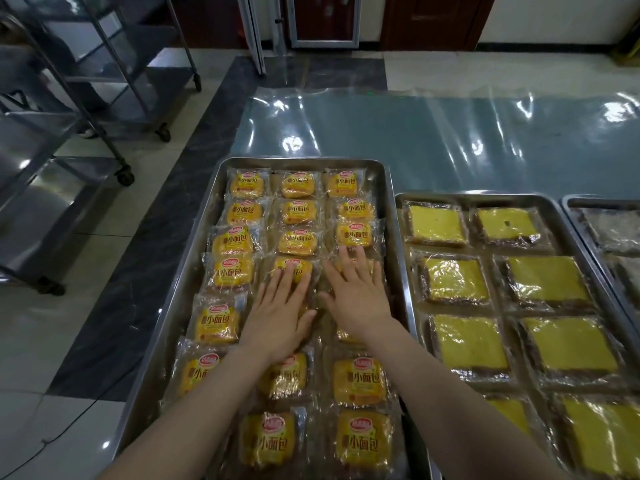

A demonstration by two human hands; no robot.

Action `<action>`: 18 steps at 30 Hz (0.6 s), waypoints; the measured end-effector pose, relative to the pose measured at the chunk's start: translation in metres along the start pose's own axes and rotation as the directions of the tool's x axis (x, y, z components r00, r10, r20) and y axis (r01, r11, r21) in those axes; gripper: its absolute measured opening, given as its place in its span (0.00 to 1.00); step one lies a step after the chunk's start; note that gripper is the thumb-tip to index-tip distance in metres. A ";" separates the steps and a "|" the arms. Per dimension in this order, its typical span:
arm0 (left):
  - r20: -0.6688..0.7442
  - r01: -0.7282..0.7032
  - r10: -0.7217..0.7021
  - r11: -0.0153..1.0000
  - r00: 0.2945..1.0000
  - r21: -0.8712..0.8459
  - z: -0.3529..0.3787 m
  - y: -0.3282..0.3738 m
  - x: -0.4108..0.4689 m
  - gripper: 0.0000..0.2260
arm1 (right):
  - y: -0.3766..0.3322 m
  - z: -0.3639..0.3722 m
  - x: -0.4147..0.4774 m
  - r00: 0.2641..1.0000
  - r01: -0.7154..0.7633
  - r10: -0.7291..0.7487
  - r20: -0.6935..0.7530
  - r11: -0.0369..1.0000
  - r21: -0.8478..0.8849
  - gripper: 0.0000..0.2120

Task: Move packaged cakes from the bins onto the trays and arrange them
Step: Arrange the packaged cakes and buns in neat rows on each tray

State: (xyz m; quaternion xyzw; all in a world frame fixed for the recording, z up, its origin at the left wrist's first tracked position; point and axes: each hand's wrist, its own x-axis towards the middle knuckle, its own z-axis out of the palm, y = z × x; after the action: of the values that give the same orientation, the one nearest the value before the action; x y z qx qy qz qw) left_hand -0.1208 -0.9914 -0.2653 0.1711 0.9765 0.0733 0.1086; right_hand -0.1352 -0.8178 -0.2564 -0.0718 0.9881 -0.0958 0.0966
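- While the left hand (280, 313) and right hand (356, 299) lie side by side at centre frame, both are spread flat, palms down, fingers straight and pinching nothing.
- They rest on packaged cakes (294, 209) laid in three columns in the near tray (194, 251), on the bench (415, 133).
- Left hand: covers the middle column, its fingertips on the fourth-row pack (294, 266), whose far half shows.
- Right hand: covers the right column; the pack beneath is almost wholly hidden, and the fingertips reach the near edge of the third-row pack (353, 233).
- Governing relation: the packs lie directly under the palms, not ahead or aside. The columns and the tray's long axis run from the bottom of the frame to the top, as the forearms do.
- Nearness: left hand serves the middle column, right hand the right column; the left column (228, 271) lies beside the left hand, untouched.
- Judgement: arranging is in hand; a short flat-palmed slide would straighten these rows.
- No bins are in view; a second tray (398, 199) of square cakes stands just beside, at right.
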 end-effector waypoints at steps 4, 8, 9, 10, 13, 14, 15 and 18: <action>0.032 0.007 -0.008 1.000 0.999 0.026 0.000 -0.003 0.020 0.30 | 0.006 0.011 0.001 0.996 0.007 -0.005 0.094 1.000 -0.022 0.33; 0.029 0.007 -0.008 0.999 1.000 0.050 0.010 0.000 0.009 0.33 | 0.010 0.016 -0.002 0.994 0.005 -0.002 0.110 1.000 -0.025 0.35; 0.030 0.011 -0.013 0.998 0.999 0.054 0.013 0.001 0.005 0.33 | 0.010 0.016 -0.002 0.994 0.003 0.000 0.109 1.000 -0.025 0.35; 0.032 0.021 -0.022 0.998 0.999 0.053 0.014 0.002 0.003 0.33 | 0.009 0.017 -0.002 0.994 0.003 -0.001 0.105 1.000 -0.026 0.35; 0.056 0.041 -0.044 0.997 0.997 0.063 0.013 0.004 0.000 0.34 | 0.010 0.020 -0.002 0.996 0.008 -0.006 0.091 1.000 -0.023 0.35; 0.064 0.040 -0.045 0.996 0.997 0.079 0.012 0.004 0.001 0.35 | 0.011 0.021 -0.001 0.996 0.006 -0.005 0.089 1.000 -0.018 0.35; 0.069 0.039 -0.046 0.994 0.997 0.098 0.011 0.005 0.002 0.35 | 0.012 0.021 -0.001 0.996 0.004 -0.003 0.087 1.000 -0.013 0.35; 0.080 0.043 -0.056 0.987 0.995 0.153 0.005 0.005 0.008 0.35 | 0.012 0.025 -0.001 0.997 -0.005 0.005 0.073 1.000 0.002 0.37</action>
State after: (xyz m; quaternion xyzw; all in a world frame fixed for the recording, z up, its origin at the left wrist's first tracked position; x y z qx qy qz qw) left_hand -0.1252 -0.9834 -0.2710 0.1573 0.9778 -0.0106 0.1380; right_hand -0.1305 -0.8099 -0.2823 -0.0726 0.9840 -0.0940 0.1329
